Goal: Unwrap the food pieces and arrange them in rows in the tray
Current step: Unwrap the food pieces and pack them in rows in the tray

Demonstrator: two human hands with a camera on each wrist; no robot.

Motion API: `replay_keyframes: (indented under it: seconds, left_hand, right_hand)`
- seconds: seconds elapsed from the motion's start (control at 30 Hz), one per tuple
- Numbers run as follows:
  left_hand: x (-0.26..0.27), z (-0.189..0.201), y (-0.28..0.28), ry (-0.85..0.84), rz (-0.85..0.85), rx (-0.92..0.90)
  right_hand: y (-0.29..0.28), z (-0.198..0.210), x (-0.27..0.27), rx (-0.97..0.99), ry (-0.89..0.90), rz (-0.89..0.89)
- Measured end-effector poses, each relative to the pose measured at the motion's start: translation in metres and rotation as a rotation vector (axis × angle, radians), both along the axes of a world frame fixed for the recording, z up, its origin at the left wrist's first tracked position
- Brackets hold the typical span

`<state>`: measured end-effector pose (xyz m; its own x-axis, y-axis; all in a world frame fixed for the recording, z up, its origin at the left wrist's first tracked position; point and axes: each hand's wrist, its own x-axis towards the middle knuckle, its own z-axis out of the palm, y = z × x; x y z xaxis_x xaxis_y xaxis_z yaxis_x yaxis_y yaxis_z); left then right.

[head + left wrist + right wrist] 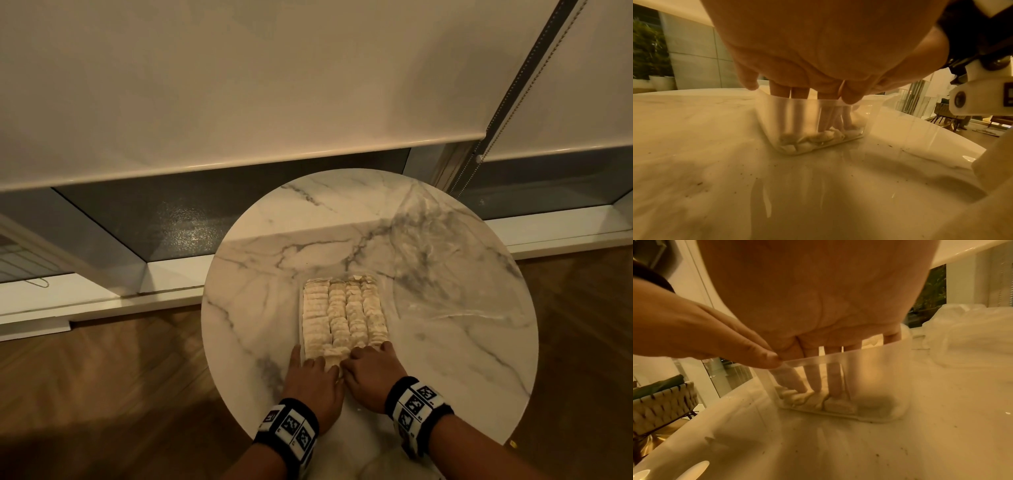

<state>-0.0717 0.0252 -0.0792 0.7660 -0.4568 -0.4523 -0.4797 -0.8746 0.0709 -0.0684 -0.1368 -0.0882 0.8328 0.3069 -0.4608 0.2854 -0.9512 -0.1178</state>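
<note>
clear rectangular plastic tray (301, 310) of pale food pieces (344, 310) in four rows: centre of round marble tabletop (445, 342) | left hand (313, 378), right hand (371, 373): at tray's 6 o'clock end, fingers (813, 378) extended, pressing pieces | crumpled clear wrap (448, 260): 2 o'clock

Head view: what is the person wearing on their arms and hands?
Both hands are bare, and no sleeves show on the forearms. Each wrist carries a black band, the left wristband and the right wristband, faced with white panels printed with black square fiducial markers. White camera mount parts show in the left wrist view.
</note>
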Motion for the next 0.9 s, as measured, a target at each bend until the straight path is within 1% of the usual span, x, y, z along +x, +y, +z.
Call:
replay_keyframes:
  seconds: [0.13,0.27,0.33,0.47,0.8,0.9]
  left_hand:
    - [0.0027,-0.0025,0.0008,0.009,0.000,0.007]
    - [0.0040,-0.0009,0.0036,0.020,0.007,-0.001]
    - [0.0037,-0.0011,0.0051,0.017,0.006,-0.001]
    - [0.0014,-0.0011,0.0046,-0.002,0.008,-0.030]
    - [0.0018,-0.0063,0.0035,0.004,0.018,0.006]
    - [0.0007,-0.0051,0.0039,0.016,0.026,0.007]
  right_hand:
    - [-0.0001,0.0014,0.0030,-0.014,0.061,-0.047]
    - [0.0028,0.0039,0.0047,-0.004,0.060,-0.072]
    - [0.0042,0.0045,0.0054,0.007,0.041,-0.081]
    - [0.0061,0.0028,0.0074,0.025,-0.059,-0.072]
    - [0.0052,-0.0041,0.0031,-0.013,-0.083,-0.061]
    - [0.0047,-0.0024,0.0019,0.026,-0.083,-0.056]
